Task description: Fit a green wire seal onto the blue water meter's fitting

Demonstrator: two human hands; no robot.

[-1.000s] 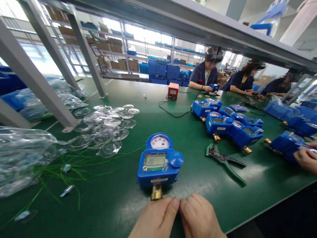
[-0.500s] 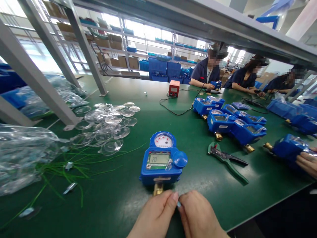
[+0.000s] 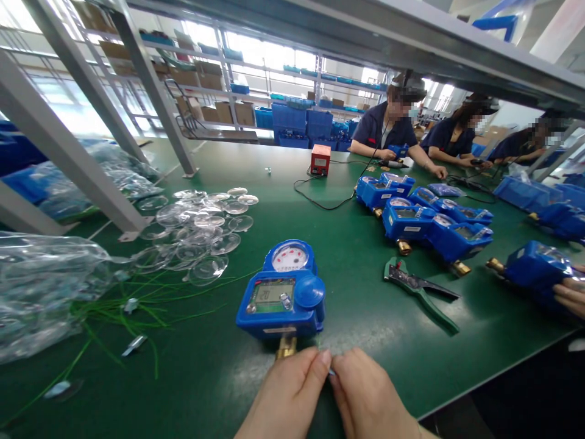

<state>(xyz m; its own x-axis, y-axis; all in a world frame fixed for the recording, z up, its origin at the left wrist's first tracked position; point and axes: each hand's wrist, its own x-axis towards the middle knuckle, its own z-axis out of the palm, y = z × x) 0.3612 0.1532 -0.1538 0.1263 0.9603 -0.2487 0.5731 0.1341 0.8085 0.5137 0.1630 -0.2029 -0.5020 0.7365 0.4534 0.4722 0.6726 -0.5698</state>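
Note:
A blue water meter (image 3: 274, 305) with a round dial, a small display and a raised blue cap stands on the green table just beyond my hands. Its brass fitting (image 3: 286, 346) points toward me. Close to that fitting, my left hand (image 3: 292, 390) is closed in a pinch. My right hand (image 3: 365, 390) is pinched against it, fingertips meeting. Between them shows a sliver of a pale wire seal (image 3: 332, 371), mostly hidden by the fingers. More wire seals (image 3: 134, 346) with green wires lie to the left.
Clear plastic discs (image 3: 208, 268) are piled at left, beside a plastic bag (image 3: 50, 286). Green-handled cutters (image 3: 420, 296) lie at right, below several blue meters (image 3: 406, 219). A red box (image 3: 320, 160) with a cable stands behind. A co-worker's hand (image 3: 571, 296) holds another meter at right.
The water meter has shifted left and turned somewhat. My hands stay pinched together in nearly the same place. Across the table, a co-worker has stretched an arm out onto the tabletop.

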